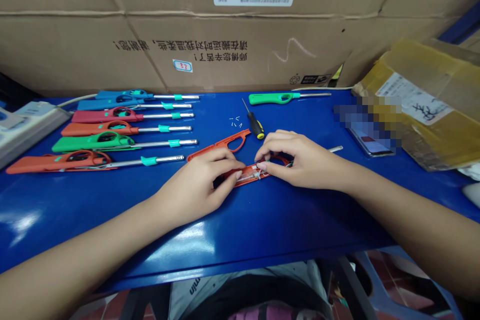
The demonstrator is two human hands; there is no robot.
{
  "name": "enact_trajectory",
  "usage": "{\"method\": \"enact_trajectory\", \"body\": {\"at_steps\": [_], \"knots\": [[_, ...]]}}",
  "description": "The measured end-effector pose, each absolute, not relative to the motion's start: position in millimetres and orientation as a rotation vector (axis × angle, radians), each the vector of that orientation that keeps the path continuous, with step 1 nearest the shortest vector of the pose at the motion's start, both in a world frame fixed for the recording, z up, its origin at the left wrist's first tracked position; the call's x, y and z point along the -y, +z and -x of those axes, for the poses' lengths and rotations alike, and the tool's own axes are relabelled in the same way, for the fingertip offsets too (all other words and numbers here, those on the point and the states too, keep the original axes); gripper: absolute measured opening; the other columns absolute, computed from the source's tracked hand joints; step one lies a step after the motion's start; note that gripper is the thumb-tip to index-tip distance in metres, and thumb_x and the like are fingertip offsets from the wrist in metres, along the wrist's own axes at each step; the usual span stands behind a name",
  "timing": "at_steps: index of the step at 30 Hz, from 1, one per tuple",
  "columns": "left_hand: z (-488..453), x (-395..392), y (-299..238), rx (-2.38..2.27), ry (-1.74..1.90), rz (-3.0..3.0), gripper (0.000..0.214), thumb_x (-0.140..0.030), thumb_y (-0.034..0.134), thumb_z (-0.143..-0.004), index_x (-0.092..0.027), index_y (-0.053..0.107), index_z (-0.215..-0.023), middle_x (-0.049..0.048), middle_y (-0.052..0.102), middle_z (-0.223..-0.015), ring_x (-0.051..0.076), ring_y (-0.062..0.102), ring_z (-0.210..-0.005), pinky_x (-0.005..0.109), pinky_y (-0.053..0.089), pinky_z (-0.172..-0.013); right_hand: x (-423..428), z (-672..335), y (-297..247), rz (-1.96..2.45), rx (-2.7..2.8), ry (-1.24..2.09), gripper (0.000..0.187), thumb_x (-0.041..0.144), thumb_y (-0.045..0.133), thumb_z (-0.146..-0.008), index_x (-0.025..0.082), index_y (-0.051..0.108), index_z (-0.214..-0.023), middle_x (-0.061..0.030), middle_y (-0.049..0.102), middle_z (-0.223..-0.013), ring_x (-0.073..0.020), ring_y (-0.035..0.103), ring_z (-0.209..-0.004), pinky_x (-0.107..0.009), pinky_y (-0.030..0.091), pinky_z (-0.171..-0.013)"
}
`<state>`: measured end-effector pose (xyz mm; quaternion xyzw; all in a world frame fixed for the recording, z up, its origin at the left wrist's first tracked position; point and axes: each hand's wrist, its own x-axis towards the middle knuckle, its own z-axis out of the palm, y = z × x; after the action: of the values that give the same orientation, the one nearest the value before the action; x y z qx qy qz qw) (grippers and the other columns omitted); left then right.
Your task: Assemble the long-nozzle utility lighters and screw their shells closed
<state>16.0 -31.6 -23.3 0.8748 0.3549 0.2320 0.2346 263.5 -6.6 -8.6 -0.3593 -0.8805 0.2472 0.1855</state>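
An opened orange gas lighter [247,175] lies on the blue table, its clear inner tank and small white parts showing. At its left end, my left hand [206,177] is closed, thumb and fingers holding the casing. My right hand [303,160] pinches around the lighter's middle with thumb and index finger; the exact small part under the fingertips is hidden. The metal tip [336,149] pokes out beyond my right hand. Just behind my left hand lies the loose orange casing half [221,146] with its trigger loop.
Several lighters [101,142] in blue, red, orange and green lie in a row at left. A screwdriver [256,125], tiny white pieces [235,122] and a green lighter [272,98] lie behind my hands. Right: a phone [369,137] and taped carton [420,105]. A large cardboard box [187,35] stands behind.
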Motion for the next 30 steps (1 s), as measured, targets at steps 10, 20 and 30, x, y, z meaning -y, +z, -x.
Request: {"method": "enact_trajectory", "body": {"at_steps": [10, 20, 30], "knots": [[-15, 30, -25, -0.967, 0.626, -2.403, 0.025, -0.022, 0.054, -0.099, -0.019, 0.073, -0.114, 0.0077, 0.066, -0.103, 0.018, 0.065, -0.093, 0.034, 0.055, -0.083, 8, -260, -17, 1.075, 2.55, 0.708, 0.024, 0.043, 0.069, -0.091, 0.024, 0.07, -0.106, -0.0057, 0.065, -0.111, -0.0247, 0.053, -0.109, -0.042, 0.037, -0.096], [-15, 32, -25, -1.014, 0.602, -2.384, 0.023, -0.022, 0.054, -0.098, -0.019, 0.073, -0.111, 0.0077, 0.068, -0.103, 0.019, 0.066, -0.094, 0.035, 0.056, -0.084, 6, -258, -19, 1.049, 2.496, 0.777, 0.015, 0.035, 0.07, -0.09, 0.023, 0.07, -0.099, -0.0037, 0.071, -0.105, -0.0218, 0.06, -0.105, -0.039, 0.039, -0.096], [-16, 33, -24, -1.01, 0.577, -2.387, 0.025, -0.021, 0.054, -0.098, -0.018, 0.073, -0.113, 0.0073, 0.068, -0.104, 0.02, 0.065, -0.097, 0.035, 0.054, -0.087, 9, -257, -19, 1.08, 2.477, 0.818, 0.012, 0.029, 0.069, -0.091, 0.023, 0.07, -0.1, -0.003, 0.07, -0.105, -0.0212, 0.059, -0.106, -0.038, 0.04, -0.096]]}}
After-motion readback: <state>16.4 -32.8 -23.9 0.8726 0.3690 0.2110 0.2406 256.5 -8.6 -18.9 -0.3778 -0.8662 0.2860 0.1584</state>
